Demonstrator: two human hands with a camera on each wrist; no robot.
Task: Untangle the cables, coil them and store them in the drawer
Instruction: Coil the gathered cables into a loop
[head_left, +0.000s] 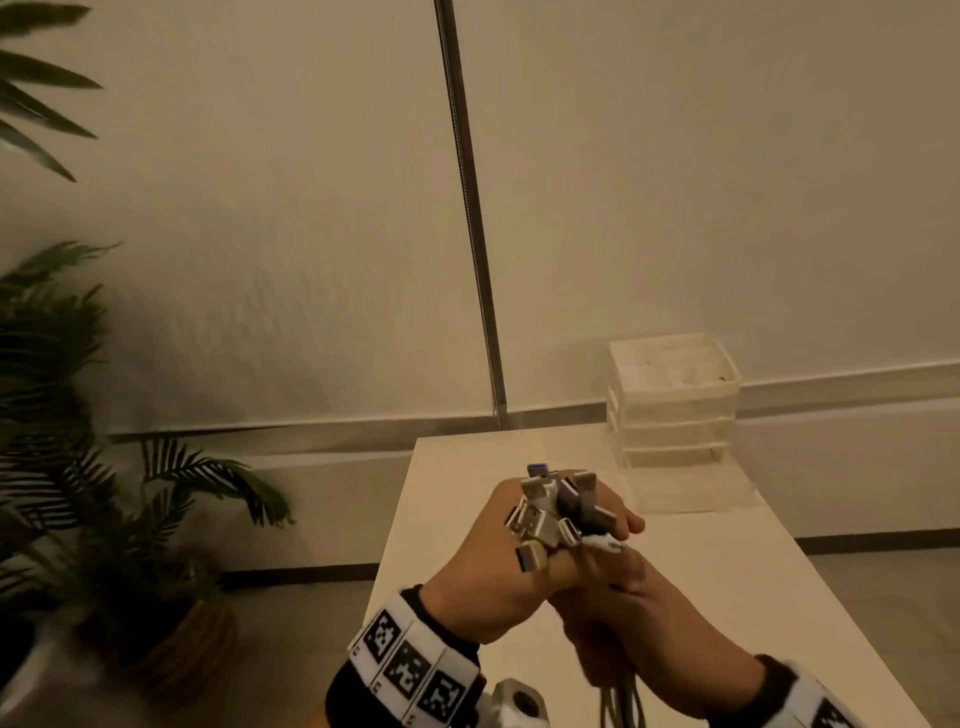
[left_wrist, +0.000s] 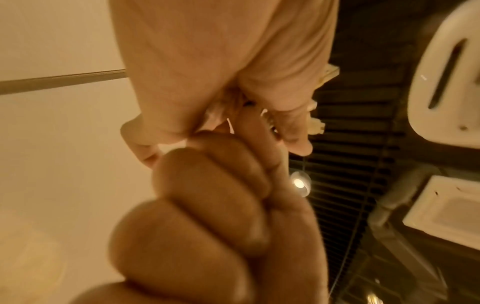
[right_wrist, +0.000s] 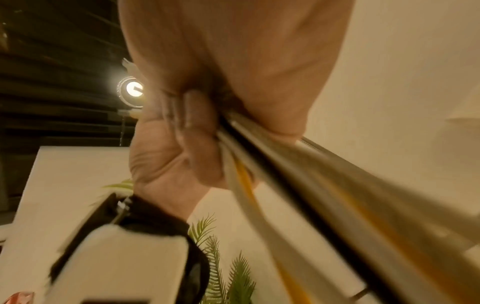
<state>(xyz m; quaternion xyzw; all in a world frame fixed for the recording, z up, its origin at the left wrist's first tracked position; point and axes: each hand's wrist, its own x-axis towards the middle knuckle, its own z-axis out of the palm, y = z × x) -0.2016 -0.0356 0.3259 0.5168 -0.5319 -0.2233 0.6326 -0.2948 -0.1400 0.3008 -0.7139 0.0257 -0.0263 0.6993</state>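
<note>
A bundle of several cables is held upright over the table, its USB plugs (head_left: 550, 514) fanning out at the top. My left hand (head_left: 488, 561) grips the bundle just under the plugs, fingers curled round it. My right hand (head_left: 665, 639) grips the same bundle directly below, and the loose cables (head_left: 621, 699) hang down from it out of frame. In the right wrist view the cables (right_wrist: 298, 185) run taut from my right hand (right_wrist: 233, 72) toward the lower right, white, black and yellow strands together. The left wrist view shows my left hand (left_wrist: 285, 115) curled over pale plugs (left_wrist: 318, 124).
A translucent white drawer unit (head_left: 675, 410) stands at the table's far right, its bottom drawer (head_left: 691, 488) pulled out. The white table (head_left: 457, 478) runs away from me. A potted palm (head_left: 78, 467) stands left of it, and a metal pole (head_left: 470, 208) rises behind.
</note>
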